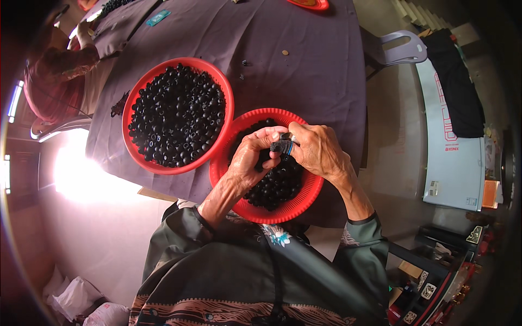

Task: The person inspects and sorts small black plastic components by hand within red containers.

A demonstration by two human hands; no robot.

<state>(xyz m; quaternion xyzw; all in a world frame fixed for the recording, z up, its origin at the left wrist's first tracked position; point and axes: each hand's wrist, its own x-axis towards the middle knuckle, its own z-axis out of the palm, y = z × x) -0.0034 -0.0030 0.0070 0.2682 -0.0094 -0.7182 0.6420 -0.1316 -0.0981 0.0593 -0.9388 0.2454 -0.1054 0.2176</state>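
Note:
Both my hands meet over a red ribbed plastic basket (306,201) at the table's near edge. Inside it lie many small, shiny, black round pieces (280,187). My left hand (251,155) is closed, its fingertips pinched against those of the right. My right hand (321,149) is closed too; a dark grey textured finger sleeve (283,146) with a blue edge appears to cover one of its fingers. Something small and dark shows between the fingertips, mostly hidden. Left of this, a second red basin (230,103) is full of black round pieces (176,117), some hollow with pale rims.
A dark purple cloth (304,70) covers the table. A red plate (310,4) and a teal packet (157,18) lie toward the far side. Another person (60,81) sits at the left. A grey plastic chair (402,48) stands at the right, beyond it a long pale carton (454,168).

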